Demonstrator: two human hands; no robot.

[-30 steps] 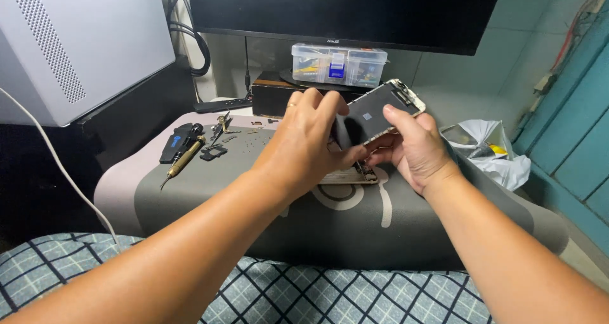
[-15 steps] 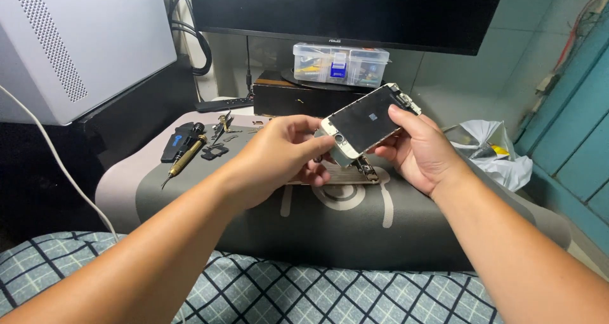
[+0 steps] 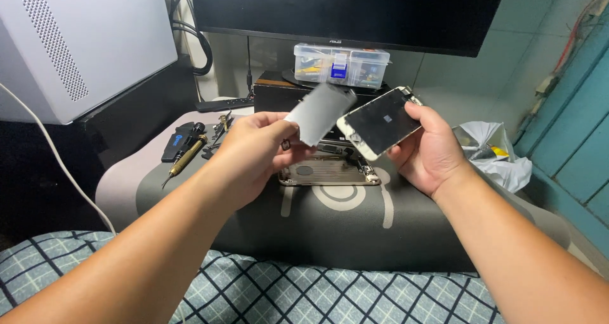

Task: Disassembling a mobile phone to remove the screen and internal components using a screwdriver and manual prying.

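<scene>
Checked blue and white cloth [image 3: 355, 295] lies closest to me, and past it the grey mat [image 3: 406, 232] covers the counter. My left hand [image 3: 257, 152] pinches a thin grey metal plate [image 3: 319, 113] by its lower corner, up in the air. My right hand [image 3: 428, 149] is wrapped around a phone screen [image 3: 379, 122] with a white rim, holding it tilted, just beside the plate but not touching it. The open phone body [image 3: 328, 170] lies flat on the mat right under both.

I think the plate could slip, because only my fingertips hold one corner. If it falls it may hit the open body and bend or scratch small parts inside. The screen could crack if my right hand squeezes too hard or bumps the plate.

Farther left a gold screwdriver [image 3: 184, 160] and little tools rest on the mat. A clear box of parts [image 3: 341, 65] sits under the dark monitor [image 3: 355, 10]. A crumpled plastic bag [image 3: 491, 152] lies at the right.
</scene>
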